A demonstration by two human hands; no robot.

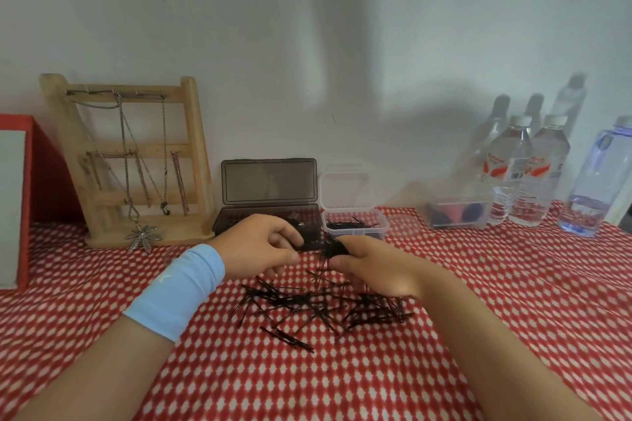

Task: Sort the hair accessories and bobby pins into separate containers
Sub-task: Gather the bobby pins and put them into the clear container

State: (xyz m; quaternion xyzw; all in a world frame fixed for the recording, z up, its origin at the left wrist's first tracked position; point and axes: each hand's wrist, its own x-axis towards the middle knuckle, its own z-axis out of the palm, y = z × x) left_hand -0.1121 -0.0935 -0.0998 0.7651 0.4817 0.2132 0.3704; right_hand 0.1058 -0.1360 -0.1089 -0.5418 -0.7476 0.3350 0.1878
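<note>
A heap of black bobby pins (318,306) lies scattered on the red-and-white cloth. My right hand (372,268) grips a dark bunch of pins (333,248) just above the heap. My left hand (260,246), with a blue wristband, pinches at the same bunch from the left. Behind the hands stands a small clear box (376,227) with its lid up and several bobby pins inside. To its left sits a dark smoky case (239,219), open, its contents mostly hidden by my left hand.
A wooden jewellery stand (136,161) with chains is at the back left, beside a red box (37,174). A clear tub (458,212) with red and blue items, its round lid (405,224) and several water bottles (526,174) stand at the back right.
</note>
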